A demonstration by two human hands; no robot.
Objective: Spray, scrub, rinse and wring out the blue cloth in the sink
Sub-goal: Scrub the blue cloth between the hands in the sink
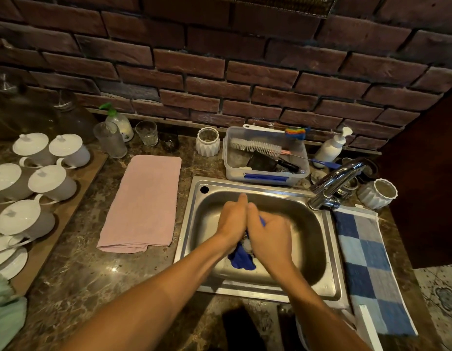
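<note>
Both hands are down in the sink [328, 252], pressed side by side over the basin. Left hand [232, 221] and right hand [269, 235] have the blue cloth [241, 259] bunched between them, fingers curled round it, with a wad hanging out underneath just above the sink floor. There's something pale and shiny showing between the palms, can't tell what. On the bench, a folded pink towel [144, 203] lies left of the sink and a blue checked towel [369, 269] right of it. Tap [336, 182] sits at the back right corner. Behind the sink is a clear tub [265, 158] of brushes, against the brick wall [220, 59].
</note>
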